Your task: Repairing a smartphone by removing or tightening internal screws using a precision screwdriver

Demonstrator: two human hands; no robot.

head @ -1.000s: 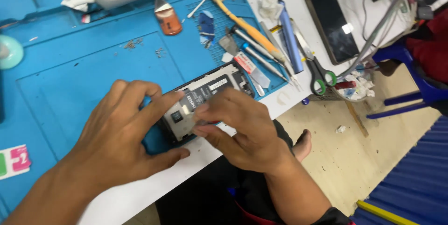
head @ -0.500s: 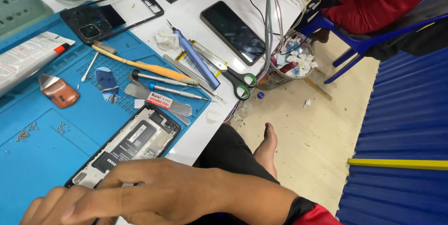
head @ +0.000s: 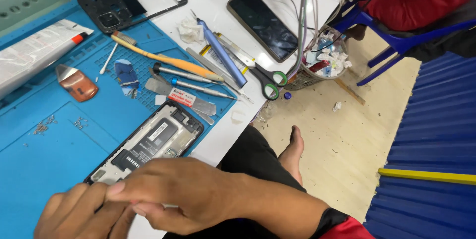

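Left hand [head: 79, 214] low at the frame's bottom edge, fingers curled, grip hidden. On the blue mat [head: 44, 140] just above, opened phone [head: 148, 145] lying back-off, its near end under the hands. Right hand [head: 183, 194] laid across the left, fingertips pinched together; held item too small to tell. Beyond, 1 pair of scissors [head: 267, 80].
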